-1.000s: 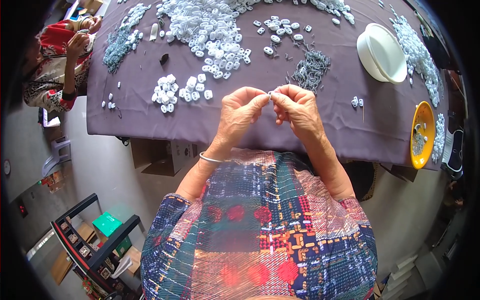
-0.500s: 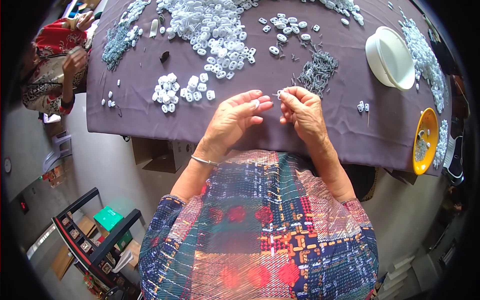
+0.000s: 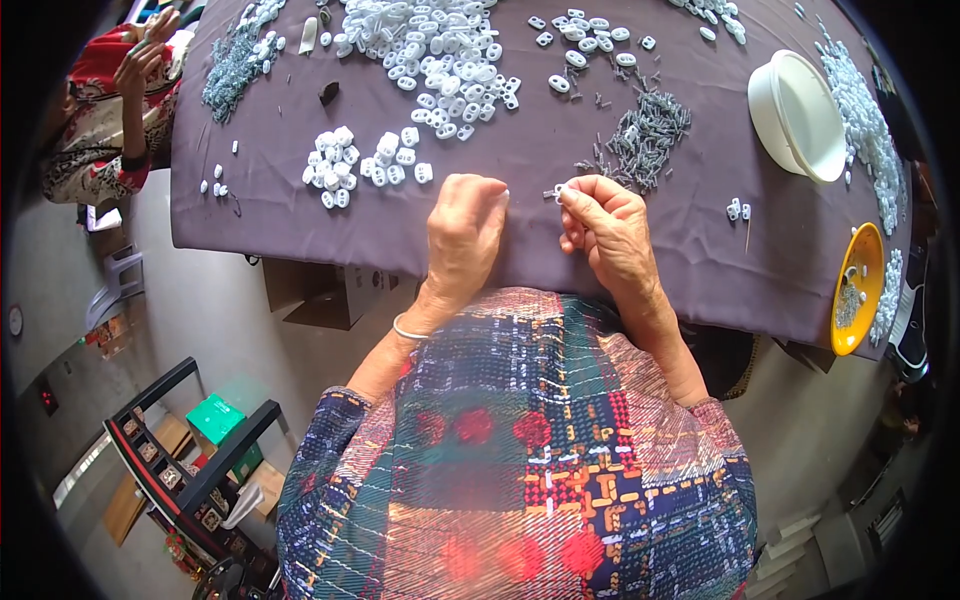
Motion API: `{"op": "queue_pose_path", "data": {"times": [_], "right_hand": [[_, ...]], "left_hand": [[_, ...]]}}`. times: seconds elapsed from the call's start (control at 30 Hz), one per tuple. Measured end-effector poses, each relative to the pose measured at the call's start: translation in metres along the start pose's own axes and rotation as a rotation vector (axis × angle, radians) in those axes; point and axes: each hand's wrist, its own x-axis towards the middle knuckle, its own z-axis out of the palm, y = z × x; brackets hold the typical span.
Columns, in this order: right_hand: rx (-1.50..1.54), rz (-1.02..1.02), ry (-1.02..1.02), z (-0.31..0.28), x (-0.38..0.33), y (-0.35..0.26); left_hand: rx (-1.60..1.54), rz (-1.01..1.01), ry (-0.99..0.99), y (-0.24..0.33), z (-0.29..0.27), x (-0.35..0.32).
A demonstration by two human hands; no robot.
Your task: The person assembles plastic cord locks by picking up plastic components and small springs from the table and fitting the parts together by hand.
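Observation:
My right hand [image 3: 618, 228] pinches a small white plastic cord-lock piece [image 3: 560, 190] between thumb and forefinger. A thin grey spring-like pin [image 3: 548, 194] sticks out of its left side. Left of it, my left hand [image 3: 462, 235] is closed, back up, with its fingers curled under; whatever they hold is hidden. Just beyond my right hand lies a heap of small grey springs [image 3: 650, 140]. Beyond my left hand sit two little groups of assembled white cord locks [image 3: 330, 165]. Farther off spreads a large pile of white oval two-holed pieces [image 3: 425, 45].
A white tub [image 3: 765, 115] and a yellow dish [image 3: 840, 300] stand at the right, beside more white pieces [image 3: 870, 140]. Two cord locks [image 3: 738, 210] lie near a thin stick. Clear bits [image 3: 230, 85] are heaped far left, near another person [image 3: 110, 120]. The brown cloth [image 3: 270, 225] ends before me.
My left hand has turned over and curled shut, drawing slightly away from the right. My right hand keeps its pinch on the white piece. The other person's hands have risen.

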Motion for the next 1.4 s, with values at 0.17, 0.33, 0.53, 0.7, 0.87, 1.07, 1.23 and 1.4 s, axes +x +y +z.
{"op": "queue_pose_path", "data": {"times": [0.17,0.33,0.53,0.7,0.87,1.07,1.23,1.4], "right_hand": [[-0.042,0.000,0.003,-0.001,0.000,0.003],[-0.044,-0.001,0.002,0.001,-0.004,0.004],[-0.141,-0.038,-0.003,0.009,-0.018,-0.010],[-0.338,-0.128,0.085,0.024,-0.027,-0.022],[-0.401,-0.141,0.098,0.028,-0.028,-0.025],[-0.462,-0.184,0.073,0.026,-0.024,-0.018],[-0.508,-0.180,0.052,0.025,-0.024,-0.017],[-0.484,-0.132,0.056,0.025,-0.025,-0.017]], "left_hand": [[0.383,0.259,-0.045,0.002,-0.008,0.010],[0.110,-0.016,-0.195,-0.001,-0.014,0.012],[-1.049,-0.943,-0.415,0.007,-0.026,0.017],[-1.275,-1.005,-0.390,0.017,-0.026,0.012],[-1.245,-0.994,-0.387,0.020,-0.027,0.012],[-1.185,-0.970,-0.387,0.022,-0.028,0.009],[-1.163,-0.953,-0.382,0.021,-0.029,0.006],[-1.150,-0.936,-0.378,0.021,-0.028,0.004]]}}
